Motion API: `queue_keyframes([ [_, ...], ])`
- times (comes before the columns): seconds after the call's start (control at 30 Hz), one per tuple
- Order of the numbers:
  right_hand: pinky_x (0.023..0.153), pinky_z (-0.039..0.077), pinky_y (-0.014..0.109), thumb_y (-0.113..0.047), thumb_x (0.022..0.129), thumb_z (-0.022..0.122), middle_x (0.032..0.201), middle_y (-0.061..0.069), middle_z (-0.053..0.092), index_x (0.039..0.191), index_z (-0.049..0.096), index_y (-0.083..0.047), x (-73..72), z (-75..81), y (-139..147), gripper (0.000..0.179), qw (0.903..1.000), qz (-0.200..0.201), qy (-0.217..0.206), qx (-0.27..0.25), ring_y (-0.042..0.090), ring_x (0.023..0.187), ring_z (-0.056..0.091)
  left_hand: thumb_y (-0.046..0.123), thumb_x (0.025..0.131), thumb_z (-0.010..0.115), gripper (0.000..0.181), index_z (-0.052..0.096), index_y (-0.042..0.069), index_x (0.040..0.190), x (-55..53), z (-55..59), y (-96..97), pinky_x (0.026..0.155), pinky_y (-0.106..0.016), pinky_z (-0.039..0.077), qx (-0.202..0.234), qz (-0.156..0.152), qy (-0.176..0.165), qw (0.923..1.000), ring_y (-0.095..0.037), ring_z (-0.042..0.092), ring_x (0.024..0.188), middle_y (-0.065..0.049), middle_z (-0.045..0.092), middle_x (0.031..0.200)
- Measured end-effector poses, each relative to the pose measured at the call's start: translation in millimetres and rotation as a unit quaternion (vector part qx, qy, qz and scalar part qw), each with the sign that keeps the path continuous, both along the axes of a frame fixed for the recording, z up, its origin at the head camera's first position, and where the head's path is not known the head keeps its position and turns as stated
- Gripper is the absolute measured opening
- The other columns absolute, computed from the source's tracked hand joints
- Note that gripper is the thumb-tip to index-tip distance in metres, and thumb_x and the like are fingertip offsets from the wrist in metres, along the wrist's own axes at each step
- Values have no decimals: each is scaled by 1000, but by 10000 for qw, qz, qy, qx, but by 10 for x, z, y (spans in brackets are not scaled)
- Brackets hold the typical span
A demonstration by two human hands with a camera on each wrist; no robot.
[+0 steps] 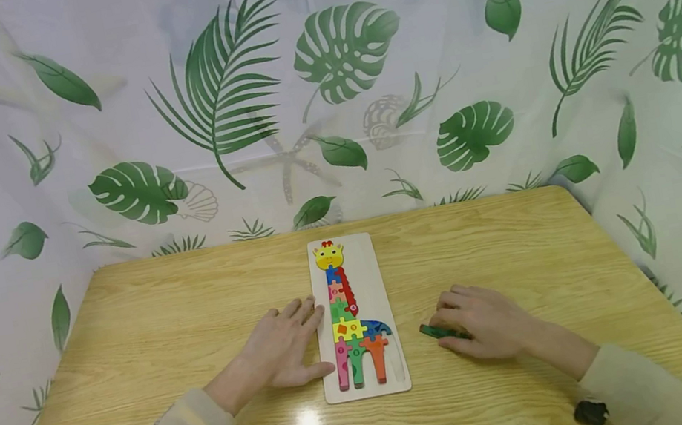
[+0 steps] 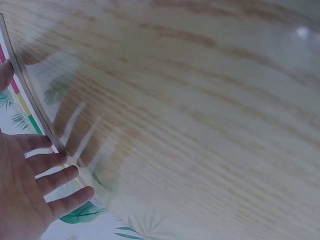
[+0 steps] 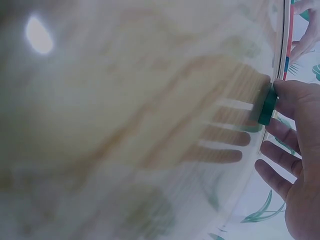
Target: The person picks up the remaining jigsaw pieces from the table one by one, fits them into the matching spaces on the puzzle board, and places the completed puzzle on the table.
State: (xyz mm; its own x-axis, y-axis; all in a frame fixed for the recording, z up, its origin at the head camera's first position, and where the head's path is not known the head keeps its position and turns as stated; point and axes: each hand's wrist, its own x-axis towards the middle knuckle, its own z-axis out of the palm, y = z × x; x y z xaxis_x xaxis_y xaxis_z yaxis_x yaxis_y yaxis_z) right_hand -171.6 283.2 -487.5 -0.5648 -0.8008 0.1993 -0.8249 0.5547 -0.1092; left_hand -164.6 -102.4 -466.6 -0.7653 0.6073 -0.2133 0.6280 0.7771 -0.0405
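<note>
A wooden giraffe puzzle board [image 1: 359,262] lies upright on the table, with colourful numbered pieces set in it: a yellow head, a red mane, and pink, green and orange legs. At the giraffe's lower right a leg-shaped recess [image 1: 397,365] shows bare wood. My left hand [image 1: 289,345] rests along the board's left edge with spread fingers, the thumb near the pink leg. To the right of the board, my right hand [image 1: 484,320] pinches a dark green puzzle piece [image 1: 435,332] between thumb and fingers, close over the table. In the right wrist view the green piece [image 3: 268,106] shows its thick side.
The wooden table [image 1: 191,290] has a glossy top that reflects the hands and light. A white curtain with green leaves [image 1: 365,156] hangs behind and at both sides. A small black object [image 1: 591,414] sits by the right sleeve.
</note>
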Motion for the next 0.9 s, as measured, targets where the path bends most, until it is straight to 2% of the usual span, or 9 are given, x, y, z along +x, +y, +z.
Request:
queue_keyframes([
  [0.3, 74, 53, 27, -30, 92, 81, 100, -8, 68, 106, 75, -24, -7, 11, -38, 17, 9999, 135, 25, 25, 6, 86, 58, 79, 95, 46, 97, 42, 9, 162, -8, 0, -2, 113, -52, 51, -7, -19, -7, 10000, -37, 49, 151, -16, 43, 168],
  [0.63, 76, 54, 28, -28, 94, 79, 101, -8, 68, 105, 76, -25, 24, 63, -92, 13, 9995, 185, -169, 170, 8, 88, 58, 79, 95, 46, 97, 41, 9, 162, -7, 7, 3, 114, -53, 50, -42, 4, -75, 10000, -38, 48, 152, -16, 42, 169],
  [0.9, 74, 53, 26, -23, 89, 84, 101, -8, 68, 102, 77, -26, 31, 58, -97, 15, 9996, 264, -141, 7, 6, 87, 58, 79, 95, 46, 97, 41, 9, 162, -11, 0, 2, 114, -53, 51, -20, 1, -55, 10000, -38, 49, 151, -16, 42, 168],
])
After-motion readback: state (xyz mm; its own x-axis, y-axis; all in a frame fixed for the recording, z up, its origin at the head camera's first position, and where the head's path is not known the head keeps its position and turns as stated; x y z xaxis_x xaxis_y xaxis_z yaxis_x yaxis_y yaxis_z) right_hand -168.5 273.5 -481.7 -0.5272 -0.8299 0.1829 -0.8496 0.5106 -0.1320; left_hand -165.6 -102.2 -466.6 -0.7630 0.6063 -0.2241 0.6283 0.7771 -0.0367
